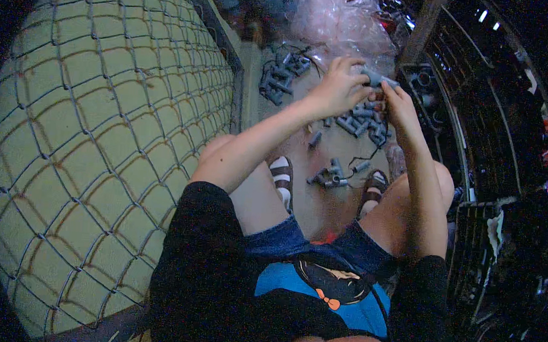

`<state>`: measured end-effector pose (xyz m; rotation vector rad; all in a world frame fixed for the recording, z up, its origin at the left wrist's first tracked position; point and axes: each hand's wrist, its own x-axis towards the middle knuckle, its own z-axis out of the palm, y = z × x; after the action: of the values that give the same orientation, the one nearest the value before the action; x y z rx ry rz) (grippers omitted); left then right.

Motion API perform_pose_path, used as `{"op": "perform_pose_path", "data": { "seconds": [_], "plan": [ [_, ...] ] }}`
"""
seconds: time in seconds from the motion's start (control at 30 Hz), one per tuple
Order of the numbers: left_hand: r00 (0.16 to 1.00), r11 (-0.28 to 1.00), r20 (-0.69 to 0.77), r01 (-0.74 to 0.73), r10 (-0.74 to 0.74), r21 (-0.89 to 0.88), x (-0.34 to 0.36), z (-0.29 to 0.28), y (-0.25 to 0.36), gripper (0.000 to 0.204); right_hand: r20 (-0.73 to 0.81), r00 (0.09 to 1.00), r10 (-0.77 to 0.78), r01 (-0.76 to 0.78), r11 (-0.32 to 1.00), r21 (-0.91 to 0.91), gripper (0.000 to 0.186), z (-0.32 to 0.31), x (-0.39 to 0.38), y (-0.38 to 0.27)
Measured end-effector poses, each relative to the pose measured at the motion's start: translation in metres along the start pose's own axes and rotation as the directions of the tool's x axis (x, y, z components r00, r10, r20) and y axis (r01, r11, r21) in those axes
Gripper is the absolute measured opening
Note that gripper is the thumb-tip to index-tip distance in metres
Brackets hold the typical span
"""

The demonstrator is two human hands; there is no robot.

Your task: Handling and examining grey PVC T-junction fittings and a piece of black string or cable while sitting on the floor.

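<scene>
Beside a chain-link fence (116,142), in the head view, I watch someone seated low with knees apart, both arms stretched forward. One grey fitting (375,79) is raised off the floor (309,204) beyond the knees, between the two hands. The left hand (343,87) is partly closed, fingers curled about the fitting's left side; the right hand (401,108) is bent into a pinch at the other end, probably so the piece is steadied from both sides. Its finer shape I cannot tell. Below lies a heap of grey fittings (355,124), with a second heap (282,76) farther left and a small cluster (333,175) between the sandals (282,176), likely placed there for easy reach. Clear plastic sheeting (342,25) is bunched beyond, perhaps to leave working room.
</scene>
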<state>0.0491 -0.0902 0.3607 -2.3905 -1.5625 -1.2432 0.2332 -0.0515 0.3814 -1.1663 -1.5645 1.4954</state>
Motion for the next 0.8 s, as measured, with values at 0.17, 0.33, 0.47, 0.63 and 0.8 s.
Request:
{"op": "perform_pose_path", "data": {
  "seconds": [0.17, 0.33, 0.47, 0.63, 0.8],
  "plan": [
    [0.994, 0.994, -0.015, -0.112, 0.112, 0.011, 0.004, -0.012, -0.001, 0.024, 0.074, 0.996, 0.056, -0.045, 0.989, -0.142, 0.038, -0.011, 0.003, 0.001],
    [0.999, 0.974, 0.005, 0.052, -0.053, -0.222, 0.010, -0.023, -0.003, 0.022, 0.170, 0.982, 0.087, -0.097, 0.994, 0.050, 0.040, -0.016, 0.002, -0.002],
    [0.975, 0.903, 0.143, 0.210, -0.168, -0.374, 0.011, -0.028, -0.002, 0.022, -0.013, 0.980, -0.200, 0.188, 0.937, -0.294, 0.041, -0.009, 0.003, 0.000],
    [0.923, 0.787, 0.329, 0.351, -0.199, -0.508, 0.021, -0.048, -0.014, 0.025, -0.014, 0.947, -0.322, 0.315, 0.932, -0.181, 0.046, -0.001, 0.001, -0.001],
    [0.913, 0.816, 0.286, 0.393, -0.291, -0.424, 0.023, -0.064, -0.011, 0.024, -0.159, 0.904, -0.397, 0.332, 0.885, -0.326, 0.039, 0.016, -0.013, -0.011]
  ]
}}
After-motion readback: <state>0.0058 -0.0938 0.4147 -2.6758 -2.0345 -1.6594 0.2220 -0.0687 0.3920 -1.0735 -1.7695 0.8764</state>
